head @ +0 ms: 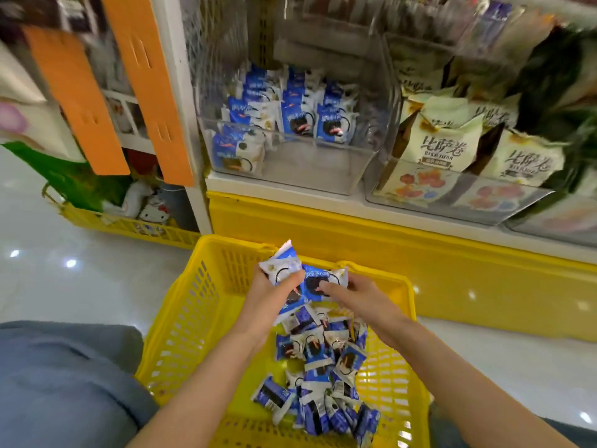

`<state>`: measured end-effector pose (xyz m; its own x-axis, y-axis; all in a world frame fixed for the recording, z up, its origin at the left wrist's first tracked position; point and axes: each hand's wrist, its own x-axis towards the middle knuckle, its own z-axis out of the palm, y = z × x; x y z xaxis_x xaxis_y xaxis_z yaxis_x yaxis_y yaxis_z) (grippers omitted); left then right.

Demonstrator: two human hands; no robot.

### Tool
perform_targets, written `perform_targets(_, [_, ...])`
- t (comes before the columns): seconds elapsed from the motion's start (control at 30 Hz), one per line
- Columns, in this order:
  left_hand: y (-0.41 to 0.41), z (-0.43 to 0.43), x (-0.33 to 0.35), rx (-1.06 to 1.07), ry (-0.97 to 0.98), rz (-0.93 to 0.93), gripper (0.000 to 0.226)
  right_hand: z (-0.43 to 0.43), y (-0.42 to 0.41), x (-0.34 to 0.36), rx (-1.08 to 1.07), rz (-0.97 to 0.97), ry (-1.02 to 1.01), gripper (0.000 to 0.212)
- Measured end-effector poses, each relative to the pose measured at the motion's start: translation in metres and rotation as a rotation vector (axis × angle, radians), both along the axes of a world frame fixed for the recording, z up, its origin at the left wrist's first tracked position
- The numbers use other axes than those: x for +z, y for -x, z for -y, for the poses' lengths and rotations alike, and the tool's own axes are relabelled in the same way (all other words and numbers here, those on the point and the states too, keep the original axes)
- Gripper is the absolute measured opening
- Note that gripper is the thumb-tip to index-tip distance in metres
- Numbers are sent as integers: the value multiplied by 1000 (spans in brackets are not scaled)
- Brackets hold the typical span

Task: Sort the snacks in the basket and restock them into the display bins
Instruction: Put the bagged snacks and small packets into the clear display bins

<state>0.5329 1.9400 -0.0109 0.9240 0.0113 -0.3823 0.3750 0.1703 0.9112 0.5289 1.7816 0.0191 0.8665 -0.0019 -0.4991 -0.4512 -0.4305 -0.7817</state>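
Observation:
A yellow plastic basket (pixel 184 321) stands on the floor in front of me, holding several blue-and-white cookie packets (pixel 323 376). My left hand (pixel 271 294) is shut on a bunch of these packets (pixel 281 265), raised above the basket's far end. My right hand (pixel 358 294) grips another blue packet (pixel 318 281) right beside them. Above, a clear display bin (pixel 290 163) on the shelf holds rows of the same blue packets (pixel 297 114), with bare room at its front right.
To the right a second clear bin (pixel 452 205) holds cream packets (pixel 442 147). Below the shelf runs a yellow base (pixel 387 253). Orange panels (pixel 151 92) hang at the left, above another yellow basket (pixel 129 226) with toys. My knee in blue cloth (pixel 64 383) is at the lower left.

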Motion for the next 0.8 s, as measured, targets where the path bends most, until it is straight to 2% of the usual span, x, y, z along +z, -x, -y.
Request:
perform_targets(0.1, [-13, -16, 41, -32, 27, 117, 25, -2, -13, 46, -17, 220, 64, 16])
perform_targets(0.2, [-27, -39, 83, -59, 108, 207, 31, -9, -32, 97, 0, 430, 58, 14])
perform_targets(0.33, [-43, -70, 125, -90, 57, 275, 33, -22, -76, 151, 14, 645, 110, 23])
perform_targets(0.47, [-55, -89, 142, -55, 74, 265, 21, -38, -138, 169, -37, 812, 364, 35])
perform_targets(0.57, [-62, -95, 144, -47, 80, 248, 20, -45, -180, 162, -18, 742, 494, 42])
perform_targets(0.8, [-84, -105, 145, -18, 130, 257, 24, -54, -236, 124, 348, 458, 743, 42])
